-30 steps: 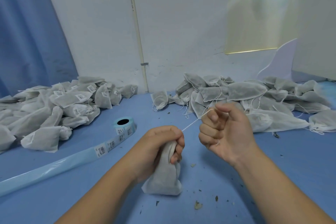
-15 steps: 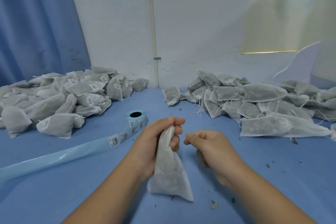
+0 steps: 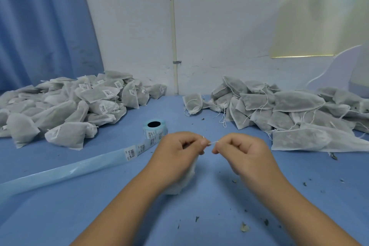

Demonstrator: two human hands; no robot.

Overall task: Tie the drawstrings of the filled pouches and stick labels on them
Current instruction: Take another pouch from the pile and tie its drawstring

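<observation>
A filled white pouch [image 3: 184, 181] hangs under my left hand [image 3: 179, 152], mostly hidden behind the hand and wrist. Its thin white drawstring [image 3: 213, 142] runs taut between my two hands. My left hand pinches one end near the pouch's neck. My right hand [image 3: 241, 152] pinches the other end, fingers curled, a few centimetres to the right. Both hands hover over the blue table in the middle of the head view. A roll of barcode labels [image 3: 154, 130] on pale blue backing stands just behind my left hand.
A heap of labelled pouches [image 3: 75, 110] lies at the left. A heap of unlabelled pouches with loose strings [image 3: 289, 114] lies at the right. The label backing strip [image 3: 65, 172] trails left across the blue table [image 3: 199, 215]. Dried bits litter the front right. A white wall stands behind.
My left hand has turned over the pouch, which now hangs mostly hidden beneath it. My right hand has come close and both now pinch the drawstring between them. The camera has tilted.
</observation>
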